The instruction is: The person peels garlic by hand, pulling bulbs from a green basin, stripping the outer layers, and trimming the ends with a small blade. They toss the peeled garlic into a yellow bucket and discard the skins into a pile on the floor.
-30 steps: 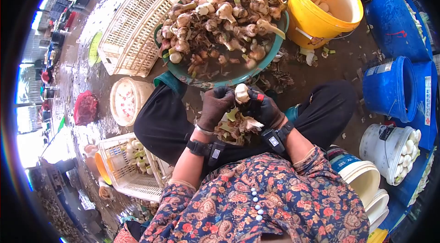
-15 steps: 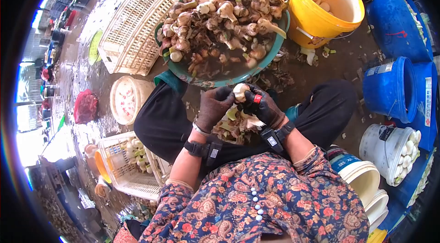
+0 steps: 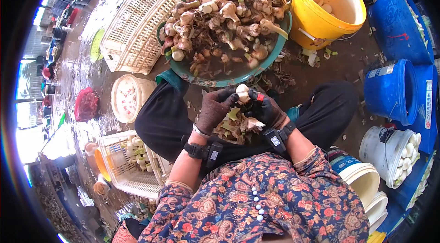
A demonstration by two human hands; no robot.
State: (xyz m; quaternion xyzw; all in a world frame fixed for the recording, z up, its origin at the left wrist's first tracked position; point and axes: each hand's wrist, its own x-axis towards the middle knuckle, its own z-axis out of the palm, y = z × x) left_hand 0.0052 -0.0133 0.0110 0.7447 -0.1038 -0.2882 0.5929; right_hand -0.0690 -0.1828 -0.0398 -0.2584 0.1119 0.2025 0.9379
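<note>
A peeled white garlic bulb (image 3: 242,92) is held between my two gloved hands, just below the near rim of a green basin (image 3: 220,82). My left hand (image 3: 216,107) has its fingers pinched at the bulb's left side. My right hand (image 3: 266,109), with red on one finger, is closed around the bulb's right side. The basin holds a heap of unpeeled garlic (image 3: 224,18) with brown skins and stalks. Loose peelings (image 3: 238,128) lie between my legs, below the hands.
A yellow bucket (image 3: 305,13) stands at the upper right. Blue bucket (image 3: 389,89) and white bucket of peeled garlic (image 3: 378,149) are at the right. Crates (image 3: 133,27) (image 3: 130,176), white tub (image 3: 137,98) and red bag (image 3: 86,105) are at the left.
The bulb has turned and shows more of its white side above my fingers. Both hands have shifted slightly, with the right fingers lower around it.
</note>
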